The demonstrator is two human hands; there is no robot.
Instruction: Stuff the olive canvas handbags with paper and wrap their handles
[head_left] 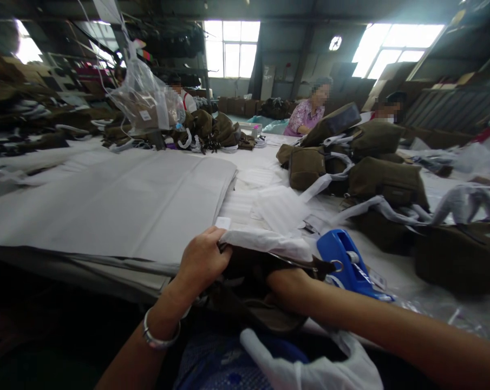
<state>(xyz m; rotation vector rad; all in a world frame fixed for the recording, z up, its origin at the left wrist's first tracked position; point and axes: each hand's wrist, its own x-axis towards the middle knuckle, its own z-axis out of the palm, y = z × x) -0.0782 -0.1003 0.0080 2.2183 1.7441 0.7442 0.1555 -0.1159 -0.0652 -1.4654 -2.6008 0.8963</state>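
A dark brown bag (265,314) lies open at the table's near edge, right in front of me. My left hand (206,257) is closed on the bag's left rim, thumb bent over it, beside a small white tag (222,222). Inside the opening is my right hand (287,284), its fingers hidden by the bag. A white-wrapped strap (269,241) runs along the far rim, and another white-wrapped strap (342,363) hangs toward my lap. Close to the bag's right end sits a blue tape dispenser (342,254).
Large white sheets (118,200) are stacked on the left. White foam pieces (279,206) lie mid-table. Several brown bags (386,184) with wrapped straps fill the right side. A clear plastic bag (147,97) hangs at back left. A person (305,116) works across the table.
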